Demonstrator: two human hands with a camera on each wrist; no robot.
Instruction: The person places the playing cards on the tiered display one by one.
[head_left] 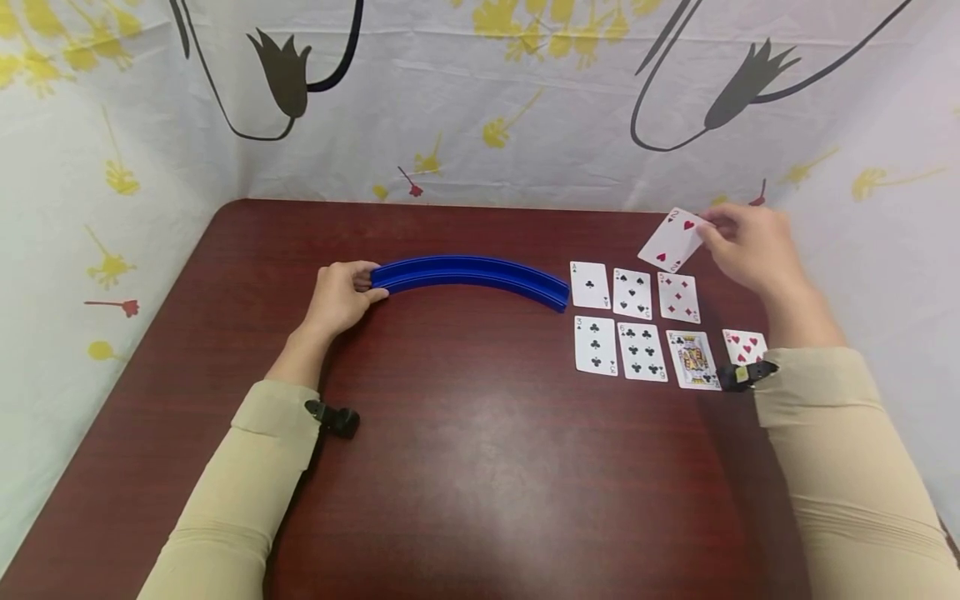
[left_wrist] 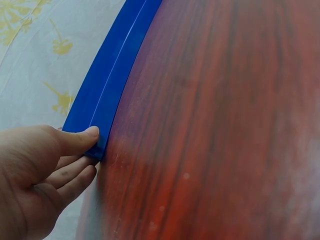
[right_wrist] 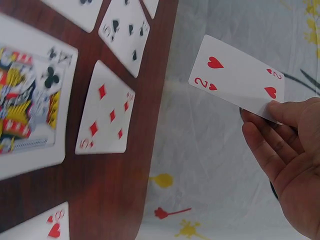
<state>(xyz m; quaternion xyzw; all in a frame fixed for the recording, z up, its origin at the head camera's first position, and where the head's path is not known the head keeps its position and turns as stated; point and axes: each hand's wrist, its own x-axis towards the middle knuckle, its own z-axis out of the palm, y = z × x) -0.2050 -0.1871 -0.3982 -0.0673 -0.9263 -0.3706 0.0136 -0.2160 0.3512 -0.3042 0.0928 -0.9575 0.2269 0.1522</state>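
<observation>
My left hand (head_left: 340, 293) grips the near left end of a curved blue card holder (head_left: 468, 270) with long grooves; the thumb lies on its front face in the left wrist view. Raised above the back row of cards, a two of hearts (right_wrist: 237, 75) is pinched by one corner between the thumb and fingers of my right hand (head_left: 753, 246), face toward me. Just below it lies the five of diamonds (head_left: 678, 297). Beside that are the five of spades (head_left: 632, 293) and ace of clubs (head_left: 589, 285), close to the holder's right end.
A front row has the three of clubs (head_left: 596, 346), six of clubs (head_left: 642, 352), king of clubs (head_left: 693, 360) and a hearts card (head_left: 745, 346) partly covered by the right wrist strap. The dark red table (head_left: 480, 467) meets a patterned white cloth (head_left: 450, 108) behind.
</observation>
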